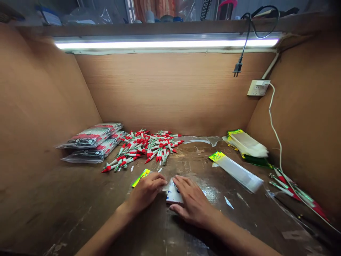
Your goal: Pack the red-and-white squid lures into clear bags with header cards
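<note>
My left hand is closed, thumb and fingertips pressed together; whatever they pinch is too small or hidden to make out. Partly under that hand lies a yellow-green header card, its lower part covered. My right hand rests with outstretched fingers on a small flat white block with blue spots. Much of the block is hidden beneath the palm. Just beyond both hands spreads a loose heap of red-and-white fishing lures with metal hooks.
Clear packs of lures are stacked at the left. To the right lie clear bags with yellow headers, another bag stack and packed lures. A white cable runs down from a socket; a black plug dangles above.
</note>
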Demonstrator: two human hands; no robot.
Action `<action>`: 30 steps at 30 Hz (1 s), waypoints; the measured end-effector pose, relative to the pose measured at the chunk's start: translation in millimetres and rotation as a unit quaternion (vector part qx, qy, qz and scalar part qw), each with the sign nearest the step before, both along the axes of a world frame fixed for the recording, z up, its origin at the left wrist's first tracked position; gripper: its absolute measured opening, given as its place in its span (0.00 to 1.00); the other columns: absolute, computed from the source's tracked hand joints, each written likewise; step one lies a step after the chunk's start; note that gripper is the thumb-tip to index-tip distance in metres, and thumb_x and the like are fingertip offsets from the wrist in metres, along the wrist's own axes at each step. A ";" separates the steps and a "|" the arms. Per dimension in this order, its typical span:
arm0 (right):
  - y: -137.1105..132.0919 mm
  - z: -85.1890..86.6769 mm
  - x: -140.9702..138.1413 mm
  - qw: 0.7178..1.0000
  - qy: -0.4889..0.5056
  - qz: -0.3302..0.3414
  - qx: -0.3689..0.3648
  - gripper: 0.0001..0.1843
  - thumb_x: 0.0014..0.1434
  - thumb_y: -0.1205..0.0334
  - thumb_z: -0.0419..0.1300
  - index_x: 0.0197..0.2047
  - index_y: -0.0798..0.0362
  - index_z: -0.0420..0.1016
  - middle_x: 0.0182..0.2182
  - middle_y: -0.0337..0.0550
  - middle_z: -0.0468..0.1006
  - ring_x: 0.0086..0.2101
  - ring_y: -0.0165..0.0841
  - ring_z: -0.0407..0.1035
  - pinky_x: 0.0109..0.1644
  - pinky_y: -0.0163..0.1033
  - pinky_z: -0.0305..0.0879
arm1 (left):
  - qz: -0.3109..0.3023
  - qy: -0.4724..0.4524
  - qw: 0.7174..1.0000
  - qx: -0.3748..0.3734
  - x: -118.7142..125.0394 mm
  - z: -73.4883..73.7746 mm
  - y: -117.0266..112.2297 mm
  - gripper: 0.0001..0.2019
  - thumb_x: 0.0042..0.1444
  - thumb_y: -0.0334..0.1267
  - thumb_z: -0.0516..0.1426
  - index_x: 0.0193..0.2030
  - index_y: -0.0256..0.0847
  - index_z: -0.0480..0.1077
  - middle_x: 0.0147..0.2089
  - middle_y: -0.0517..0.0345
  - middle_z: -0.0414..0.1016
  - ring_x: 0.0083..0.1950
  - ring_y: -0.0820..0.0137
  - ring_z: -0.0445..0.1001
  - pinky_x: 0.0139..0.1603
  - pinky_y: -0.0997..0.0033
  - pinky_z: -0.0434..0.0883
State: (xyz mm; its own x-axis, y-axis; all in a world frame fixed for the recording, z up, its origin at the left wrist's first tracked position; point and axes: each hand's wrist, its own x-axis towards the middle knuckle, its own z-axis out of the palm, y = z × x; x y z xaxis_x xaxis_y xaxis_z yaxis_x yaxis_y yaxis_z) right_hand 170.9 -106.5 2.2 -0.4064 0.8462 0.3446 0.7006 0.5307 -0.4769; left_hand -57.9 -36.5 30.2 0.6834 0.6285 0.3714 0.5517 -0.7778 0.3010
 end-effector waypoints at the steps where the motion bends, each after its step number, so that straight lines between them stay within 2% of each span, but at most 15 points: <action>1: 1.2 -2.2 -0.7 1.000 -0.013 -0.010 -0.007 0.46 0.57 0.49 0.65 0.71 0.56 0.54 0.68 0.57 0.58 0.65 0.51 0.52 0.70 0.57 0.49 | 0.001 -0.001 1.000 -0.004 -4.4 -2.0 -2.7 0.13 0.64 0.29 0.53 0.47 0.46 0.77 0.49 0.54 0.76 0.49 0.65 0.76 0.51 0.66 0.72; 3: 3.4 -2.5 0.2 0.999 -0.034 -0.011 -0.022 0.45 0.56 0.53 0.64 0.72 0.57 0.52 0.68 0.58 0.57 0.66 0.51 0.51 0.71 0.57 0.46 | 0.006 -0.001 1.000 -0.008 -10.6 -6.4 -9.7 0.10 0.65 0.33 0.55 0.47 0.47 0.77 0.53 0.54 0.75 0.52 0.64 0.75 0.54 0.64 0.72; 6: 2.6 9.9 10.7 0.993 -0.071 0.058 -0.067 0.50 0.51 0.67 0.61 0.74 0.52 0.46 0.70 0.51 0.56 0.68 0.47 0.47 0.72 0.57 0.39 | 0.046 -0.009 0.999 0.011 -13.5 -12.7 -20.8 0.10 0.65 0.36 0.54 0.47 0.48 0.77 0.60 0.51 0.69 0.59 0.60 0.70 0.59 0.58 0.69; 8: -3.0 23.4 24.2 0.981 -0.106 0.113 -0.118 0.53 0.46 0.72 0.60 0.74 0.47 0.47 0.71 0.46 0.53 0.70 0.48 0.41 0.72 0.60 0.34 | 0.087 -0.007 0.996 0.010 -12.1 -15.7 -26.4 0.11 0.66 0.37 0.53 0.44 0.47 0.78 0.56 0.50 0.69 0.57 0.59 0.70 0.57 0.58 0.70; 9: -7.7 30.1 32.0 0.975 -0.117 0.127 -0.141 0.51 0.47 0.73 0.59 0.73 0.44 0.50 0.72 0.43 0.51 0.70 0.48 0.38 0.72 0.61 0.32 | 0.104 -0.004 0.995 0.000 -10.9 -16.6 -28.3 0.11 0.66 0.37 0.53 0.43 0.46 0.78 0.52 0.50 0.69 0.54 0.60 0.71 0.54 0.60 0.71; 11: -20.3 40.3 47.6 0.970 -0.118 0.128 -0.172 0.43 0.51 0.73 0.57 0.69 0.39 0.58 0.73 0.37 0.48 0.71 0.47 0.35 0.72 0.62 0.33 | 0.122 0.003 0.992 -0.032 -7.7 -17.4 -29.9 0.12 0.67 0.37 0.51 0.42 0.46 0.78 0.45 0.52 0.70 0.45 0.64 0.73 0.47 0.65 0.71; 13: -35.1 43.3 60.4 0.972 -0.099 0.106 -0.186 0.32 0.57 0.71 0.54 0.63 0.37 0.66 0.73 0.31 0.45 0.71 0.44 0.34 0.72 0.61 0.36 | 0.128 0.005 0.991 -0.050 -3.5 -17.0 -28.7 0.13 0.67 0.36 0.50 0.43 0.45 0.77 0.41 0.54 0.69 0.40 0.67 0.72 0.43 0.68 0.70; 15: -48.4 37.8 67.9 0.977 -0.074 0.060 -0.190 0.20 0.63 0.66 0.53 0.56 0.38 0.73 0.73 0.29 0.46 0.71 0.43 0.34 0.71 0.59 0.42 | 0.127 0.006 0.991 -0.053 2.6 -15.4 -25.4 0.13 0.67 0.35 0.50 0.44 0.45 0.77 0.39 0.55 0.69 0.38 0.68 0.72 0.42 0.69 0.69; 17: -56.4 25.4 70.1 0.983 -0.053 -0.019 -0.173 0.11 0.65 0.56 0.56 0.49 0.44 0.75 0.72 0.36 0.50 0.71 0.45 0.39 0.70 0.58 0.47 | 0.119 0.018 0.992 -0.048 11.2 -13.1 -21.0 0.13 0.66 0.34 0.51 0.44 0.45 0.77 0.38 0.56 0.70 0.37 0.69 0.72 0.41 0.70 0.68; 19: -58.1 10.7 68.7 0.983 -0.040 -0.115 -0.136 0.16 0.62 0.48 0.60 0.48 0.48 0.73 0.70 0.47 0.55 0.69 0.48 0.44 0.69 0.57 0.51 | 0.112 0.040 0.992 -0.039 21.8 -11.1 -17.3 0.12 0.66 0.34 0.51 0.42 0.44 0.77 0.39 0.56 0.70 0.36 0.69 0.72 0.40 0.70 0.68; 22: -54.1 -4.7 65.2 0.973 -0.021 -0.204 -0.106 0.24 0.59 0.50 0.62 0.55 0.51 0.69 0.63 0.56 0.65 0.63 0.50 0.58 0.64 0.56 0.59 | 0.104 0.064 0.992 -0.029 36.8 -11.4 -15.1 0.12 0.65 0.34 0.50 0.41 0.43 0.76 0.40 0.55 0.70 0.36 0.68 0.73 0.39 0.69 0.68; 25: -52.0 -6.4 62.4 0.976 0.004 -0.190 -0.109 0.27 0.59 0.57 0.61 0.60 0.49 0.64 0.57 0.52 0.71 0.56 0.46 0.67 0.59 0.51 0.65 | 0.104 0.071 0.992 -0.022 44.7 -15.7 -17.0 0.12 0.66 0.33 0.49 0.43 0.42 0.74 0.41 0.54 0.70 0.37 0.67 0.73 0.40 0.69 0.69; 30: -47.9 2.1 55.6 0.989 0.023 -0.110 -0.097 0.31 0.56 0.60 0.63 0.62 0.47 0.62 0.59 0.48 0.69 0.57 0.43 0.66 0.61 0.48 0.63 | 0.098 0.089 0.991 -0.018 43.4 -20.8 -22.8 0.12 0.66 0.34 0.49 0.47 0.42 0.72 0.42 0.53 0.70 0.38 0.65 0.73 0.40 0.67 0.71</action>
State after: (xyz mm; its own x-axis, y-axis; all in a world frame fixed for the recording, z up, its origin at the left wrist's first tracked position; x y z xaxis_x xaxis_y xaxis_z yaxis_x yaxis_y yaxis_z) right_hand 226.5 -154.3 4.2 -0.1940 0.9641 0.1812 0.7644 0.2643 -0.5880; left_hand -14.5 -59.3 9.4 0.5992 0.7667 0.2305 0.7383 -0.6405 0.2114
